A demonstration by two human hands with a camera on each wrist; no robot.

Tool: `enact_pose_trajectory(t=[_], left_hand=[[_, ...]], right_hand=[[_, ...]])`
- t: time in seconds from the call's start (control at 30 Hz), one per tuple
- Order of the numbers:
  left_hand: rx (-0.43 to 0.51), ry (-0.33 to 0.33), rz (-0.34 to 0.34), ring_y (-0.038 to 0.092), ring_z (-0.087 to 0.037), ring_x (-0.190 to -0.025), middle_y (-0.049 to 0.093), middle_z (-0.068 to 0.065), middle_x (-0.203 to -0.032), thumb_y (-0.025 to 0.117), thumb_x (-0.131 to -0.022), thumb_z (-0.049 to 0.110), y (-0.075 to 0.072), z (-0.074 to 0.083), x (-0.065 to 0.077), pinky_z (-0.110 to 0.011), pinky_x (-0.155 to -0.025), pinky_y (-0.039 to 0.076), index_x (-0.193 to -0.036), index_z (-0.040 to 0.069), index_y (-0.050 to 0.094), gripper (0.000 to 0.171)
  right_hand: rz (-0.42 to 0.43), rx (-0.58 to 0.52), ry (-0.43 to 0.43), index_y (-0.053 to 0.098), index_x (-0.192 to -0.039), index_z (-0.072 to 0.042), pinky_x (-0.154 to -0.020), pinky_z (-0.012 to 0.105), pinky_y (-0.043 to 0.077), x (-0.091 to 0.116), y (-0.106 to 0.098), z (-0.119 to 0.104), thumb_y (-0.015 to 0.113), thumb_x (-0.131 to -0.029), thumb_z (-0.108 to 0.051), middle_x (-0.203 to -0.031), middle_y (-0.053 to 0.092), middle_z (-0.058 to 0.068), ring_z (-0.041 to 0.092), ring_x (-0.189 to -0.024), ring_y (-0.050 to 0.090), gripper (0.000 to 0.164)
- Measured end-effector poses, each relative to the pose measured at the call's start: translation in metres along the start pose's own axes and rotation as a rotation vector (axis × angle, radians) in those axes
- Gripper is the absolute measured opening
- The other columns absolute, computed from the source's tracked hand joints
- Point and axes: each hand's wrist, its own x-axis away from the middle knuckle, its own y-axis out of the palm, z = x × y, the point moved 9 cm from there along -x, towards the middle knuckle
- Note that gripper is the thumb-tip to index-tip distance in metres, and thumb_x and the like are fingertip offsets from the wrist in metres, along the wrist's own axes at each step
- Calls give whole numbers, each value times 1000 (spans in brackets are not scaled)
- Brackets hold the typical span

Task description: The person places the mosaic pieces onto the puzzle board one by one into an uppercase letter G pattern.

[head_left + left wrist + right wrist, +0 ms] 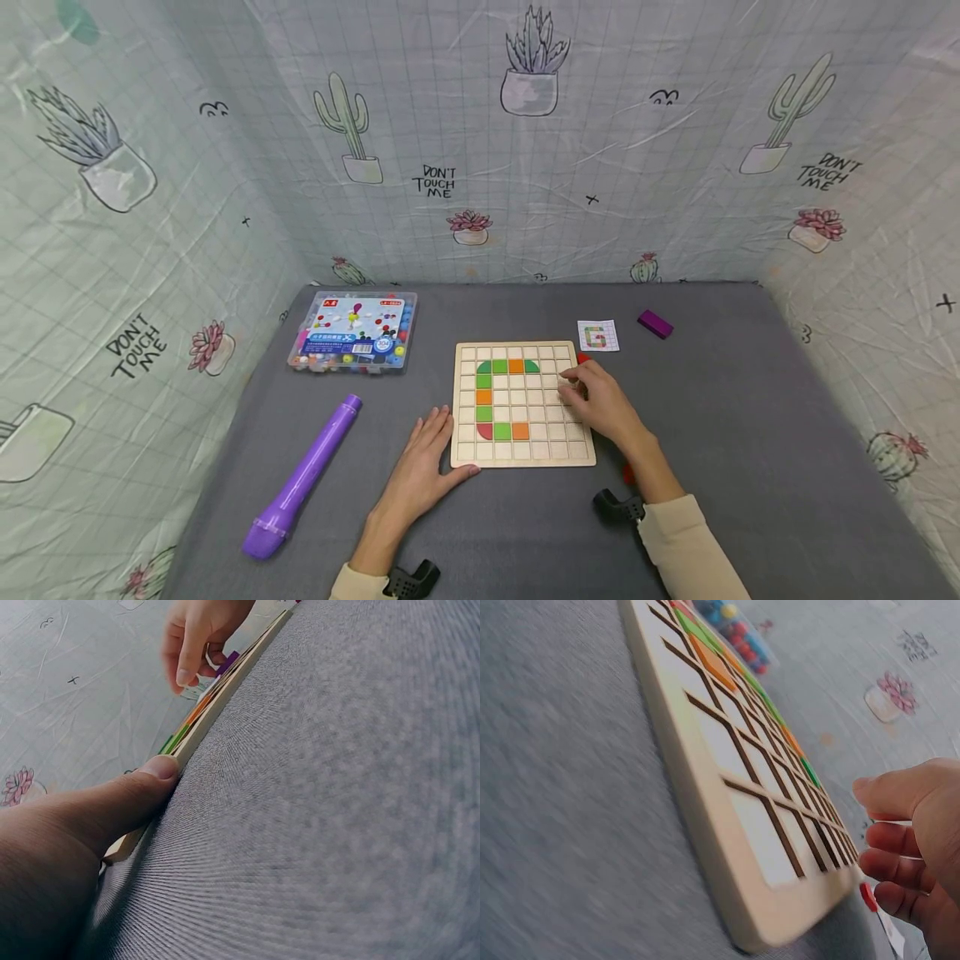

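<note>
A square wooden grid board (555, 454) lies on the table with green, orange and red pieces set in a C-like shape, among them an orange tile (521, 431) and a red rounded piece (485, 431). My left hand (423, 467) rests flat at the board's lower left corner, its fingers along the left edge and the thumb (161, 766) against the near edge. Over the board's right side hovers my right hand (603, 408), fingers loosely bent. In the right wrist view, its thumb (900, 791) and fingers stand apart, with nothing visible between them.
Beyond the board's upper right lie a pattern card (608, 326) and a purple block (656, 324). Red objects (628, 474) show partly beside the right arm. On the left are a clear box of colored beads (352, 332) and a purple microphone-shaped stick (300, 479). Printed cloth surrounds the table.
</note>
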Motion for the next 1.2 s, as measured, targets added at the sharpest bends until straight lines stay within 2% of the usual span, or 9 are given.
enact_pose_trajectory(t=[0.1, 0.3, 0.5, 0.8, 1.03, 1.2], left_hand=[[5, -5, -5, 31, -33, -152, 37, -17, -160, 73, -85, 55, 1, 0, 0, -50, -129, 20, -150, -1, 43, 91], [1, -6, -6, 31, -33, -152, 37, -17, -160, 73, -85, 55, 0, 0, 1, -49, -129, 20, -150, -1, 43, 91], [4, -7, -2, 31, -33, -152, 37, -17, -160, 74, -85, 55, 0, 0, 1, -49, -129, 20, -150, -1, 43, 91], [9, -6, 1, 31, -33, -152, 37, -17, -160, 74, -85, 55, 0, 0, 1, -50, -129, 20, -150, -1, 43, 91], [5, -12, -3, 30, -32, -152, 36, -16, -161, 74, -84, 56, 1, -1, 0, -48, -129, 20, -151, 0, 42, 93], [0, -23, -15, 29, -30, -153, 34, -15, -162, 73, -84, 58, 2, -2, 0, -46, -130, 19, -152, 1, 40, 94]], right_hand=[[14, 8, 22, 71, -116, -2, -64, 28, 46, -3, -6, 9, 70, -95, -18, -95, 59, 5, 13, -78, 51, 26], [42, 38, 89, 69, -116, 2, -69, 34, 51, -10, -14, 24, 70, -95, -16, -100, 62, 12, 19, -82, 55, 28], [81, 70, 125, 70, -111, 3, -71, 38, 50, -16, -18, 36, 71, -94, -13, -96, 61, 15, 25, -82, 56, 24], [94, 90, 149, 68, -109, 6, -67, 38, 45, -23, -20, 43, 68, -95, -12, -91, 59, 17, 26, -79, 52, 23], [79, 125, 179, 70, -111, 7, -70, 41, 49, -26, -15, 49, 70, -94, -16, -93, 60, 18, 28, -81, 55, 28], [85, 120, 182, 70, -109, 7, -70, 41, 51, -26, -13, 50, 71, -93, -13, -95, 60, 19, 29, -83, 56, 26]])
